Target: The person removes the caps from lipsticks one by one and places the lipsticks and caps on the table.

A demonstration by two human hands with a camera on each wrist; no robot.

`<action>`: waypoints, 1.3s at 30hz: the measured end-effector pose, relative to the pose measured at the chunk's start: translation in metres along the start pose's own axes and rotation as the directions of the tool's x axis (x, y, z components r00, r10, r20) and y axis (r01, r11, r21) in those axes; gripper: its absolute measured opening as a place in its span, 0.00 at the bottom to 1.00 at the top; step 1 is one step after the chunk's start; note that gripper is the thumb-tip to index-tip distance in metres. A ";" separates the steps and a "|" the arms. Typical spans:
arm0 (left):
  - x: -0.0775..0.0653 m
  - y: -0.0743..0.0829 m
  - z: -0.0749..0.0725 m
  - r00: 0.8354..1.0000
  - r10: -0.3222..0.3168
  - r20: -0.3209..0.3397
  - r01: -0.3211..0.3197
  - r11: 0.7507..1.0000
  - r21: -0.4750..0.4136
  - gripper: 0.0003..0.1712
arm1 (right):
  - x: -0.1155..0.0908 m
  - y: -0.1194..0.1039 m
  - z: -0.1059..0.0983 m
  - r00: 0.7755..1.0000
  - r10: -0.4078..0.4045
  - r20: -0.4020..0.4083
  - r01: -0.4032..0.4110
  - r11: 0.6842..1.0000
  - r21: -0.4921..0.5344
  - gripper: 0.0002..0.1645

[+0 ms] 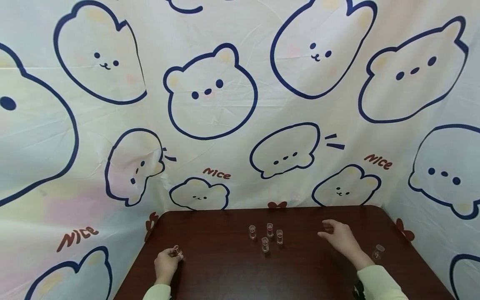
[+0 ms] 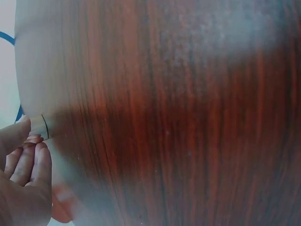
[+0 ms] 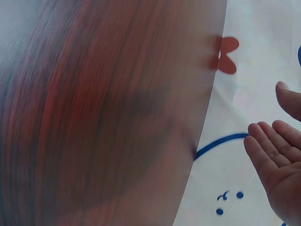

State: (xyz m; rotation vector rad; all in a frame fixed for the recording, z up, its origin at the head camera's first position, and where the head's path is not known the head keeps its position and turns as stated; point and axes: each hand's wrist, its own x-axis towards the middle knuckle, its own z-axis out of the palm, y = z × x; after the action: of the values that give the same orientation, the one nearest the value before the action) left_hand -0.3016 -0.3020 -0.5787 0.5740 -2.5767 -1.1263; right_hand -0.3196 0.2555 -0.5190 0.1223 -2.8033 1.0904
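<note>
At the left side of the table, my left hand [image 1: 166,265] pinches a small clear glass [image 1: 177,250] between thumb and fingers. In the left wrist view the glass [image 2: 40,127] shows partly behind the fingertips, its rim toward the wood. My right hand [image 1: 340,238] is over the right part of the table, holding nothing, its thumb apart from the fingers. The right wrist view shows that hand [image 3: 282,155] with fingers extended. A lone clear glass [image 1: 378,251] stands to the right of the right forearm.
Several small clear glasses stand grouped mid-table, among them a nearer one [image 1: 265,245] and a left one [image 1: 253,232]. The dark brown wooden table [image 1: 225,275] meets a pale curtain [image 1: 240,116] printed with blue-outlined animal faces at its back and sides.
</note>
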 end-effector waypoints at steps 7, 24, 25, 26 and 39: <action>0.001 -0.001 0.001 1.000 0.019 -0.015 -0.019 1.000 0.008 0.15 | 0.006 -0.013 0.022 0.999 0.003 0.048 -0.005 0.999 0.035 0.30; 0.002 0.001 -0.001 1.000 -0.007 0.012 0.007 1.000 0.010 0.14 | 0.025 -0.046 0.080 0.984 -0.068 0.167 0.048 0.991 0.122 0.23; 0.002 0.001 -0.001 1.000 -0.011 0.013 0.011 1.000 0.010 0.14 | 0.026 -0.048 0.083 0.983 -0.076 0.170 0.056 0.991 0.121 0.23; 0.002 0.000 -0.001 1.000 -0.014 0.013 0.014 1.000 0.009 0.14 | 0.027 -0.049 0.085 0.982 -0.080 0.173 0.060 0.991 0.120 0.23; 0.003 0.000 -0.001 0.999 -0.032 0.020 0.032 0.999 -0.022 0.15 | 0.032 -0.059 0.104 0.974 -0.109 0.196 0.091 0.991 0.098 0.15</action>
State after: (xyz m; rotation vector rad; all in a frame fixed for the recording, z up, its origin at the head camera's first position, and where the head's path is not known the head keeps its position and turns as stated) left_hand -0.3039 -0.3038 -0.5779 0.6043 -2.5771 -1.1749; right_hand -0.3538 0.1408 -0.5512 0.4012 -2.8844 1.2431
